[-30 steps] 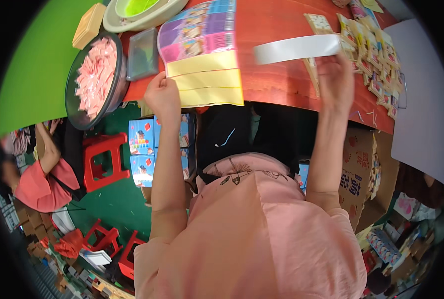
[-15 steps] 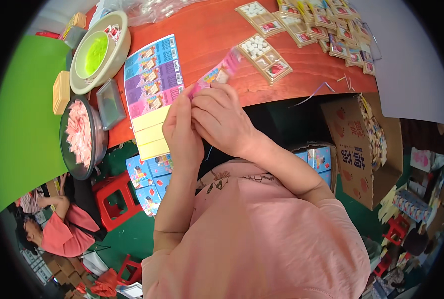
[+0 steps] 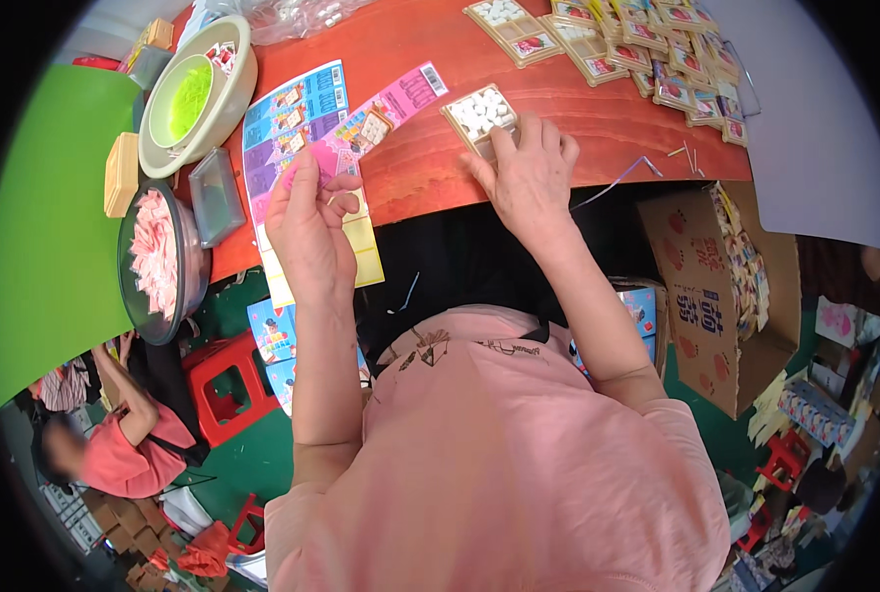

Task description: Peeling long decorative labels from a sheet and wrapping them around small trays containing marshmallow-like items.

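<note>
My left hand (image 3: 313, 237) pinches one end of a pink printed sticker strip (image 3: 410, 97), which slants up to the right over the table. Beneath it lies a sheet of blue, purple and pink stickers (image 3: 313, 89), with bare yellow backing (image 3: 363, 255) at its near end. A compartment tray (image 3: 452, 111) of small white pieces sits to the right of the strip. My right hand (image 3: 534, 183) grips the tray's near end, thumb on the left side and fingers on the right, covering its smaller compartments.
Similar trays (image 3: 521, 39) and a pile of packed ones (image 3: 677, 59) are at the far right of the red table (image 3: 410, 35). Bowls (image 3: 242, 94) stand left, with a dark-rimmed bowl of pink packets (image 3: 158, 257). An open carton (image 3: 696, 296) is at right. Someone sits lower left.
My hands have parted. The left keeps the pink strip, now flatter and free of the right. My right hand has moved right onto the tray, which has shifted left.
</note>
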A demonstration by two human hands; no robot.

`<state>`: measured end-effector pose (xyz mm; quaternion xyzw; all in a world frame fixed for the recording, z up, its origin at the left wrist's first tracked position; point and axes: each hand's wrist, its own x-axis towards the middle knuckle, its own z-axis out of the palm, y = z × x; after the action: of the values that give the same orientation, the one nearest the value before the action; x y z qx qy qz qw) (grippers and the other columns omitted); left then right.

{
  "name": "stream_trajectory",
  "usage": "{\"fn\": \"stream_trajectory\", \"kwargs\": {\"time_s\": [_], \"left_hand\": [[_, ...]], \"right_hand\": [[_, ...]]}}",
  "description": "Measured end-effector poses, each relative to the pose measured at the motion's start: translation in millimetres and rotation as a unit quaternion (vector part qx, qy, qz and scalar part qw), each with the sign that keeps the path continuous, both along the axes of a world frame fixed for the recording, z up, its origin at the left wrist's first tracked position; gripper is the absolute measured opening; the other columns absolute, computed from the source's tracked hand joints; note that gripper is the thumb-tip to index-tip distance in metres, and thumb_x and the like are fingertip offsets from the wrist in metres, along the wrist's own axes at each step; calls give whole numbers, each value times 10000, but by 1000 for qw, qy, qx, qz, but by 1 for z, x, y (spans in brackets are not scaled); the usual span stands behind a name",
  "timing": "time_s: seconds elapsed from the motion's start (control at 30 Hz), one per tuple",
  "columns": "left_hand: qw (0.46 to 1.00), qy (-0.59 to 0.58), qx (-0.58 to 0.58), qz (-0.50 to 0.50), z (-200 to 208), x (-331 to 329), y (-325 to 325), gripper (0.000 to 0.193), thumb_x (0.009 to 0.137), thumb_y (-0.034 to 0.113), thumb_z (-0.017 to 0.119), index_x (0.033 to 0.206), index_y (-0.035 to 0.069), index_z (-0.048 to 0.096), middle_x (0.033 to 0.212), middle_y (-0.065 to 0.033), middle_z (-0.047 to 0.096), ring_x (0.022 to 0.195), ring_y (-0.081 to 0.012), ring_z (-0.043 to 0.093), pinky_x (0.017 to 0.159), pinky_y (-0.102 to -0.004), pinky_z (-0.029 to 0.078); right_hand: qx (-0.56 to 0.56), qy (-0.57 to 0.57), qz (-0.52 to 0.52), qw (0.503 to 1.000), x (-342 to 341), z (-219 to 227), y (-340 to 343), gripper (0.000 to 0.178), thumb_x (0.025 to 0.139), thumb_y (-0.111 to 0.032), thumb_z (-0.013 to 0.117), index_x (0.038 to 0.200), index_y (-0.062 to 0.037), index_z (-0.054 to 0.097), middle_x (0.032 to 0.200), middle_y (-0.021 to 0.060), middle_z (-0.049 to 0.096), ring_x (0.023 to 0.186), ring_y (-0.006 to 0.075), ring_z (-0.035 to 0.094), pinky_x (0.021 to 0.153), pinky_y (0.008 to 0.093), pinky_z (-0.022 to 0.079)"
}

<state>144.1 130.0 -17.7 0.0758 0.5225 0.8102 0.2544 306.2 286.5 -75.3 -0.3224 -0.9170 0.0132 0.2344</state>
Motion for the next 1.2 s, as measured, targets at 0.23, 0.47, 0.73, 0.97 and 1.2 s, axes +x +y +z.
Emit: {"fn": "stream_trajectory", "kwargs": {"time_s": [0.23,0.47,0.73,0.97,1.2], "left_hand": [[1000,7,8,12,5,-5,-3,176,978,158,625,1031,-6,661,866,-87,691,699,-171,672,539,-236,493],[996,-75,-5,-43,-12,13,4,207,966,177,650,1082,7,634,865,-59,681,686,-163,662,535,-247,479],[983,-131,-5,-131,-18,41,35,204,960,184,660,1069,12,644,865,-60,682,696,-166,666,527,-245,469],[977,-135,-89,-139,-51,61,56,184,935,142,683,1027,-17,703,817,-63,652,518,-100,521,431,-239,401],[981,-5,-181,-63,-52,71,71,551,856,19,723,1315,-53,427,707,-72,584,478,-96,496,358,-257,344]], "right_hand": [[-32,-39,39,998,-25,3,23,381,890,-353,668,1160,-84,660,1225,152,570,1045,312,564,907,441,394],[36,20,52,998,-10,1,34,413,972,-316,576,1321,-94,569,1272,136,562,1176,270,545,978,445,408],[-529,325,108,776,8,44,32,489,977,-199,629,1405,-53,443,1114,97,630,970,131,611,887,281,485],[-489,273,81,824,24,17,73,435,944,-82,652,1346,-71,488,947,37,671,906,86,610,806,241,483],[-419,206,66,882,23,-7,90,175,952,-53,625,1126,-51,612,850,-12,640,805,47,555,711,217,447]]}}
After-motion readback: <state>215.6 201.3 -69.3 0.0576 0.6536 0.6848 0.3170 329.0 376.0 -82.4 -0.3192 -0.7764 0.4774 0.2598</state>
